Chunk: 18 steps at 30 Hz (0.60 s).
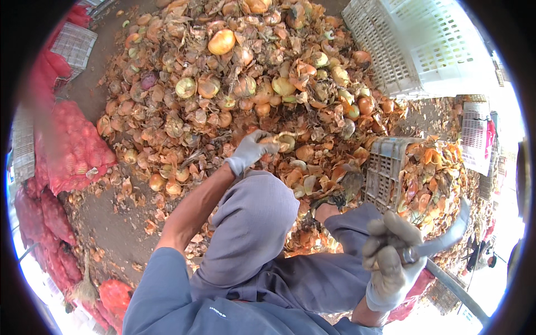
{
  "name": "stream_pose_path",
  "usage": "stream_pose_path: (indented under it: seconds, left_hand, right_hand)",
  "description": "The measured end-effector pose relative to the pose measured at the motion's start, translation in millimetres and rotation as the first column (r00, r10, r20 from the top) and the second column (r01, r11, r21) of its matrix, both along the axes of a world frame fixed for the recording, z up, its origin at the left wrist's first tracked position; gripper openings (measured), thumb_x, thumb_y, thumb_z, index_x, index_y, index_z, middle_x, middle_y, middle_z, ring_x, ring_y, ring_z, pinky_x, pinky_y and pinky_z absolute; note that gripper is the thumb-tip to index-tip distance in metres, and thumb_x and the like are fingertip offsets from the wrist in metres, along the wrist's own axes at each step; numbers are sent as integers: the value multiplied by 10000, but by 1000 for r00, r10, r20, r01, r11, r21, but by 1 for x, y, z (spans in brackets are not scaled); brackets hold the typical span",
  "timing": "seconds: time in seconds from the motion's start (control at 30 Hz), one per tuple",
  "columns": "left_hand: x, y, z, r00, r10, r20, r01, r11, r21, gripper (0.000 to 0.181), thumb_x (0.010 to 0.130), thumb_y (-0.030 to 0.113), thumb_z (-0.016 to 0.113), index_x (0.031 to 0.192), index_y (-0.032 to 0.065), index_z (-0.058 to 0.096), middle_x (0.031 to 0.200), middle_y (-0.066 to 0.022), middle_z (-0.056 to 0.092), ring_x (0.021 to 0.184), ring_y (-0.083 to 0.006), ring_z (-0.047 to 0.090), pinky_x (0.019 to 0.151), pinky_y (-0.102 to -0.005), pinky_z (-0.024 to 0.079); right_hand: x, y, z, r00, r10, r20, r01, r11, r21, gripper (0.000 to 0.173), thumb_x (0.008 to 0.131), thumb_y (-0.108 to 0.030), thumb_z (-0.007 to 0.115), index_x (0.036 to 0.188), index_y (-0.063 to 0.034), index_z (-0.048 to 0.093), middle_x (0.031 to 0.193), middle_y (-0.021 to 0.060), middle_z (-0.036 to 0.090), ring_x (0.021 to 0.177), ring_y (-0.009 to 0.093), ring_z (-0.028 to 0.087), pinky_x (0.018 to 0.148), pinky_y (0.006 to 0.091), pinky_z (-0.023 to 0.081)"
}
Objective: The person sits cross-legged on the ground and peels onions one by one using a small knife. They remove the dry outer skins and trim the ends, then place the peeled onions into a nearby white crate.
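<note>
My left hand (255, 146), in a pale glove, reaches over my knee into a large heap of onions and loose skins (176, 113). Its fingers are at an onion with dry leaves (287, 143); whether they grip it is unclear. At the lower right, my right hand (391, 255), in a dirty glove, is closed around the handle of a curved knife (450, 236), its blade pointing up and to the right. Behind that blade lie onion skins in a plastic crate (383, 173). A large yellow onion (221, 42) rests on top of the heap.
White plastic crates (389, 54) stand at the upper right. Red mesh sacks of onions (77, 146) line the left side. A straw broom (85, 289) lies at the lower left. A curved pipe (456, 289) runs past my right hand. My bare foot (326, 212) is among the skins.
</note>
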<state>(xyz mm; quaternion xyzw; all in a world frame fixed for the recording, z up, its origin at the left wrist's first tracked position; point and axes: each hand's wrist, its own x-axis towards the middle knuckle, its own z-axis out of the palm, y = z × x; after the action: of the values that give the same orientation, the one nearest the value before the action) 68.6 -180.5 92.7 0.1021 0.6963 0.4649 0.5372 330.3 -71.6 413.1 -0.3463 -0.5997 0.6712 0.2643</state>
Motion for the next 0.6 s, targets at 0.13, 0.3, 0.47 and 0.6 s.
stream_pose_path:
  seconds: [0.13, 0.3, 0.47, 0.6]
  left_hand:
    - [-31, 5, 90, 944, 141, 298, -239, 915, 326, 466, 929, 281, 794, 1271, 27, 604, 1203, -62, 695, 1037, -139, 689, 788, -338, 619]
    - [-28, -4, 225, 947, -85, 310, -197, 610, 768, 424, 1061, 356, 600, 1314, 17, 574, 1098, -129, 721, 997, -254, 721, 851, -430, 622]
    - [0, -12, 278, 915, -152, 374, -217, 596, 773, 679, 1015, 438, 653, 1473, -15, 439, 1333, -177, 635, 1190, -289, 662, 1026, -435, 562]
    - [35, -31, 287, 984, -57, 168, -98, 614, 783, 867, 866, 224, 868, 1545, -13, 386, 1437, -118, 582, 1274, -200, 607, 1090, -363, 512]
  right_hand:
    - [-14, -11, 9, 969, -57, 240, 64, 998, -22, 377, 927, -77, 677, 1267, 84, 649, 1022, 187, 722, 596, 113, 616, 490, 200, 472]
    - [-38, -14, 15, 984, 83, 158, -31, 951, -309, 435, 957, -139, 726, 1292, 114, 612, 1033, 173, 735, 598, 125, 668, 491, 204, 505]
    - [-54, -24, 5, 969, 212, -126, -246, 865, -437, 660, 966, -387, 748, 1403, 70, 560, 1024, 148, 751, 662, 127, 693, 481, 213, 501]
    - [-49, -26, -3, 949, 147, -280, -269, 842, -468, 686, 954, -331, 769, 1455, 62, 514, 904, 122, 748, 625, 138, 691, 481, 219, 501]
